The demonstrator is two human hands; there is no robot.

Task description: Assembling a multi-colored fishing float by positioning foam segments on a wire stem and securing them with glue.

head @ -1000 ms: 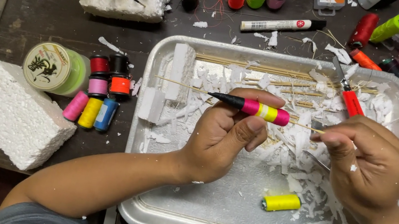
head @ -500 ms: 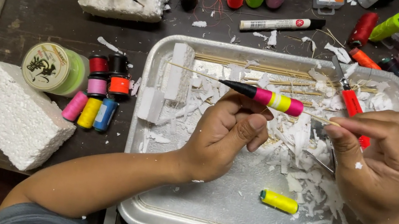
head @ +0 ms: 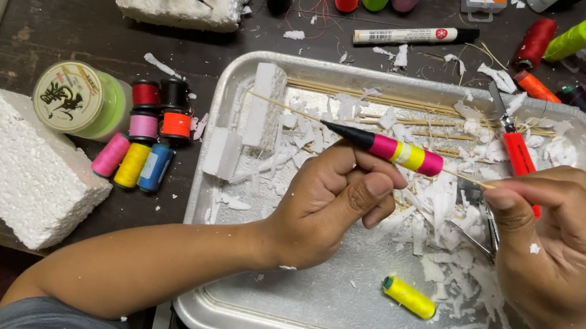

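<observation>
The striped float (head: 388, 148) spans both grips: left hand (head: 334, 201) pinches its body, right hand (head: 567, 244) clenches its thin stem.

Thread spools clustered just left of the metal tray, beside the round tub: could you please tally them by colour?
Red spool: 1
Black spool: 1
Pink spool: 2
Orange spool: 1
Yellow spool: 1
Blue spool: 1
Total: 7

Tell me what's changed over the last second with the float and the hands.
The striped float tilted, its black tip rising toward the tray's far side. The yellow spool rolled slightly left. Left hand and right hand keep their grip on float and stick; the tray stayed put.
</observation>
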